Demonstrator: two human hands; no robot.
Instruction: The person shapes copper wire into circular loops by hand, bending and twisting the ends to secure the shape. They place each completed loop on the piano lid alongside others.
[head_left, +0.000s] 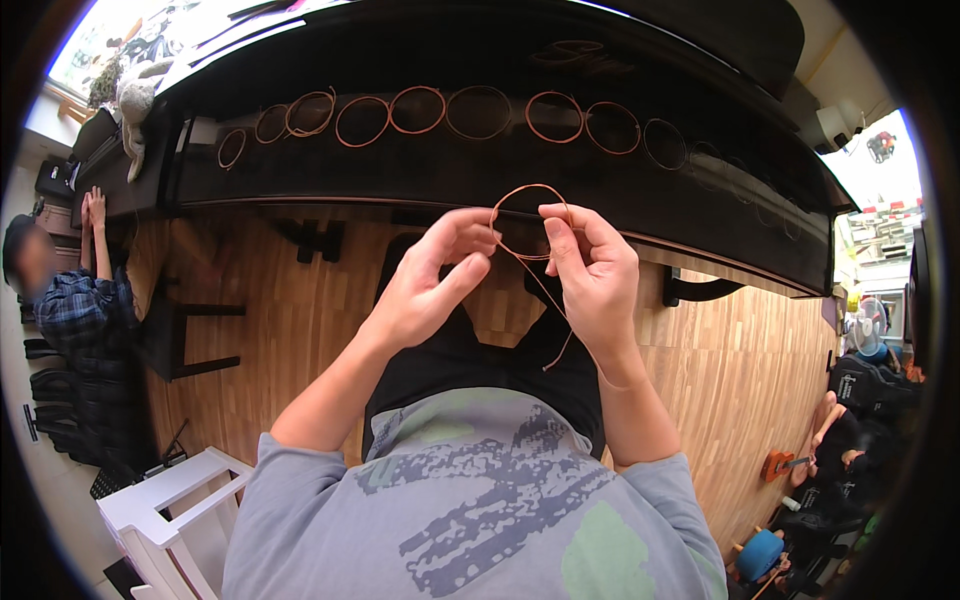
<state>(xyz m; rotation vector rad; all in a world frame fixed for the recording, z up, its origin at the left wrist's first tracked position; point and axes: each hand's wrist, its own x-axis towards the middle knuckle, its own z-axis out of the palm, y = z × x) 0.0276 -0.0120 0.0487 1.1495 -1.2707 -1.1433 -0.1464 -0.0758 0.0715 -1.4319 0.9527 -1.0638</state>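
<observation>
Copper-coloured thin wire coil (535, 186): raised between the two hands, in front of the glossy black piano-like cabinet (400, 180), well above the light-brown wooden floor (300, 360). Loop roughly round; one loose length runs from its lower left side diagonally down, past the right wrist, and bends back to a free end.

Right hand (590, 265): thumb and forefinger closed on the loop's right side, pinching it. Left hand (445, 270): fingertips at the loop's left side, thumb standing apart from them; fingers blurred, cannot tell whether they grip the wire.

On the cabinet: row of round copper-coloured wire rings (417, 88), running left to right; second and third from left overlap. Toward the right end the rings look thinner and fainter, count there uncertain.

Surroundings: at far left, a person in a dark plaid shirt (85, 310), hands raised together; lower left, white wooden frame (222, 464); right, small orange guitar-shaped instrument (776, 466) near the floor
</observation>
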